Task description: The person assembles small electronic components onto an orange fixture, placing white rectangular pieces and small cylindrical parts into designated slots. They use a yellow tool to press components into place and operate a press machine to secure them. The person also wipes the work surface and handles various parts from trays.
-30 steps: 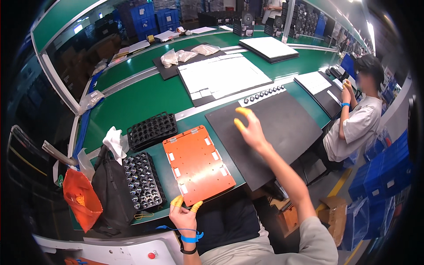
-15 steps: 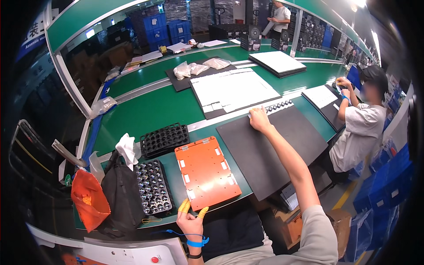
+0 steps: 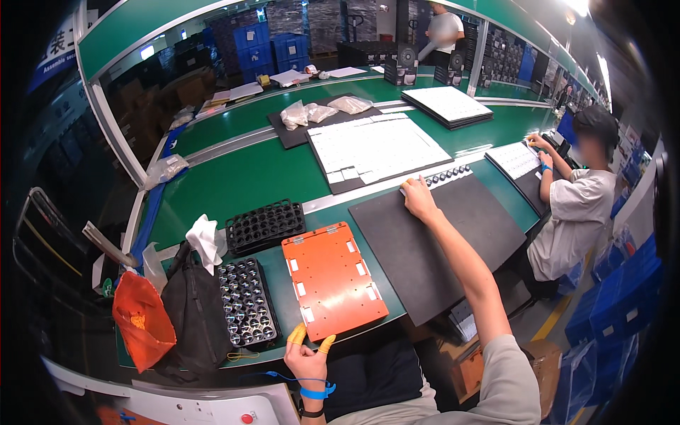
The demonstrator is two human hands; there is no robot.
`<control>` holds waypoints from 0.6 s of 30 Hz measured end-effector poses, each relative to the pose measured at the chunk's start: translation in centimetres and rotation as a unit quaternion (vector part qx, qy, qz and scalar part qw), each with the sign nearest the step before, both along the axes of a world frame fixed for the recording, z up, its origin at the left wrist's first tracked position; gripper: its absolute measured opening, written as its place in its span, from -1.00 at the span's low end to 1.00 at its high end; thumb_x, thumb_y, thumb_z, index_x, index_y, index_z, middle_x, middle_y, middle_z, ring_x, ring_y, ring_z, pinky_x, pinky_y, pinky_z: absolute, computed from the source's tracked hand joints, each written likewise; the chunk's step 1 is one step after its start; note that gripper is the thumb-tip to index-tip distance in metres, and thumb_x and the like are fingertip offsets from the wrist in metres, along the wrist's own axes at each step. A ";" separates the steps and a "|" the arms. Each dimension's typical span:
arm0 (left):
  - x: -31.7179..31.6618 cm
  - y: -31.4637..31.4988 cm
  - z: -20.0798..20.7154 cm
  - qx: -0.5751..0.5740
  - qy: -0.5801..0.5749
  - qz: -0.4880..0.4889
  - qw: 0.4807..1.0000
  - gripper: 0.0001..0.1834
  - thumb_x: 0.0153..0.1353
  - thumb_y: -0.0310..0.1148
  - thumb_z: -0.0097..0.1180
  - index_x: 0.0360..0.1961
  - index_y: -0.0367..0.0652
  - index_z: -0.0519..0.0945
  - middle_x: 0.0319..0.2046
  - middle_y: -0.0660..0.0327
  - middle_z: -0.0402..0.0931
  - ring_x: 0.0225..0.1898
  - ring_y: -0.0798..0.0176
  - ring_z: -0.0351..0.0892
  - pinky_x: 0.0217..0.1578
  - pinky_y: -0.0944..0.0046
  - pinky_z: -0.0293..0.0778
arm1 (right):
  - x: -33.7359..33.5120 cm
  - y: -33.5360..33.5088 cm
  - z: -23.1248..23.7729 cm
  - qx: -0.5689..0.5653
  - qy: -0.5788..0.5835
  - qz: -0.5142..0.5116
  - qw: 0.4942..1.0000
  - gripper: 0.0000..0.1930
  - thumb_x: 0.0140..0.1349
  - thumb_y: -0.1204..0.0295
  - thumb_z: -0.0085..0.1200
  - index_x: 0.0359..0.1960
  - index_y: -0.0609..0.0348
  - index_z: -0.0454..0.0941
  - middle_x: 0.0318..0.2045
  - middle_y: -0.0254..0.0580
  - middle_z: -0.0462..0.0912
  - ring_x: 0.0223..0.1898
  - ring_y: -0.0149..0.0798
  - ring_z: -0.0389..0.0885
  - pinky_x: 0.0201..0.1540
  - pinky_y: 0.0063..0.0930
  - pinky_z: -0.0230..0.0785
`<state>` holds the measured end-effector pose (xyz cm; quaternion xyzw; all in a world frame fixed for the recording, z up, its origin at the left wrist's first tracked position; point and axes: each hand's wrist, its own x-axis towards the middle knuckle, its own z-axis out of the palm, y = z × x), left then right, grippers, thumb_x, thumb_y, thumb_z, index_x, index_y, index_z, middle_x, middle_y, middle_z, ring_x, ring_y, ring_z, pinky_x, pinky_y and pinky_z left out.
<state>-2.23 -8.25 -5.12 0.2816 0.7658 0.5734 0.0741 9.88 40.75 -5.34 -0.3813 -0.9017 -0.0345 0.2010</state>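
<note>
My left hand [image 3: 306, 359], with yellow finger cots and a blue wrist strap, is at the near edge of an orange plate [image 3: 334, 283]. Its thumb and forefinger are apart, with nothing between them. The plate has white rectangular patches and metal hinges at its far end. My right hand [image 3: 421, 200] reaches over a black board [image 3: 443, 244] to its far edge. Its fingers are bent together at the left end of a white strip bearing a row of small black round parts [image 3: 448, 174]. Whatever the fingertips hold is hidden.
A black tray of shiny round parts [image 3: 248, 301] stands left of the plate, behind it an empty-celled black tray [image 3: 263, 225]. An orange bag [image 3: 144, 322] and black bag [image 3: 197, 312] sit further left. White sheets [image 3: 379, 149] lie ahead. A co-worker [image 3: 577, 212] works at right.
My hands stay in nearly the same places; the whole view has shifted slightly. At right, the co-worker's hands have moved left and lower over the white-covered board.
</note>
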 end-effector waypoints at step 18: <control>-1.2 -0.4 1.7 -0.072 0.079 -0.041 0.993 -0.39 -0.19 -0.24 0.61 -0.13 -0.36 0.67 -0.09 0.07 0.59 -0.70 0.36 0.34 -0.60 0.34 0.37 | -0.6 -29.1 8.1 -0.133 -0.041 0.509 0.849 -0.19 0.19 0.00 0.23 0.30 0.38 0.31 0.28 0.24 0.32 0.34 0.20 0.28 0.36 -0.03 0.18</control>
